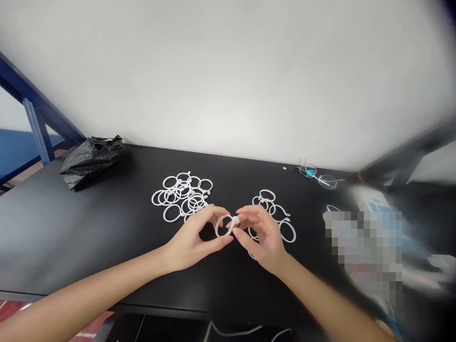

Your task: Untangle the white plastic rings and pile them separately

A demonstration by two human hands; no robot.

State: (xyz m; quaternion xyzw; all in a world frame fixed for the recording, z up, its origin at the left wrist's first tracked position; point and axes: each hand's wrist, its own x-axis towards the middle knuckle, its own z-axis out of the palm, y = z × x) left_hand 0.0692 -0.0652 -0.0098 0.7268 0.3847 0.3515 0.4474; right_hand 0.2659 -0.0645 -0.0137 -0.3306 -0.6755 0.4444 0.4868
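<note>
Between my two hands, a white plastic ring (218, 227) with a small knob-like end is held a little above the black table. My left hand (194, 237) has its thumb and fingers closed about the ring's left and lower side. Thumb and fingertips of my right hand (261, 237) pinch the ring at its knobbed end. Beyond my left hand lies a loose pile of similar white rings (172, 213), many overlapping. A smaller group of white rings (288, 232) lies just behind my right hand, which partly hides it.
A crumpled black plastic bag (94, 159) rests at the back left of the black table (142, 285). Eyeglasses (317, 177) lie near the white wall at the back right. A blurred, partly pixelated package (370, 199) stands at the right. Blue frame bars (37, 123) rise at the left.
</note>
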